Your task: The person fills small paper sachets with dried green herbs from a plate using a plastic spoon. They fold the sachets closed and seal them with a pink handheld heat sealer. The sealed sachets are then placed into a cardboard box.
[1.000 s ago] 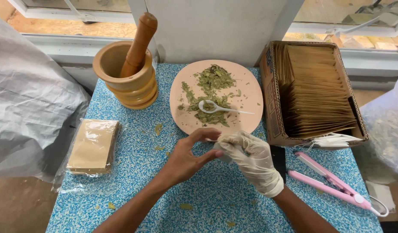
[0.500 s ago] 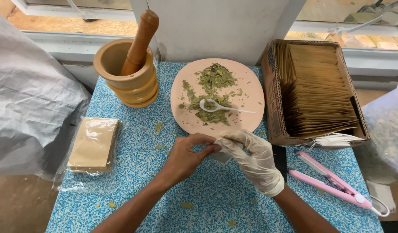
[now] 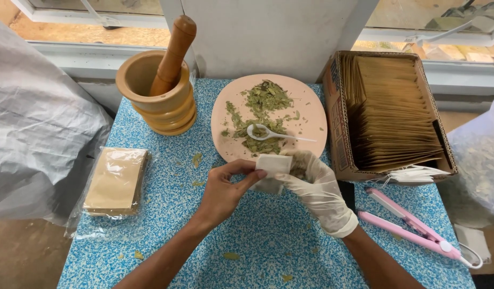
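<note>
Your bag [image 3: 272, 165] sits at frame centre, long axis level, mouth direction unclear. Your left hand [image 3: 224, 188] pinches its left edge with curled fingers; your gloved right hand [image 3: 317, 188] cups it from the right.

The blue speckled surface [image 3: 150, 128] carries a wooden mortar [image 3: 158, 93], pink plate [image 3: 311, 115], cardboard box [image 3: 338, 134], pink flat iron [image 3: 412, 227] and wrapped packets [image 3: 116, 182].

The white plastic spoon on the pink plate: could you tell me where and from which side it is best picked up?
Probably by the thin handle of the white spoon, coming from the right: the handle lies on bare pink plate, pointing toward the cardboard box, while its bowl rests in the dried leaves.
</note>
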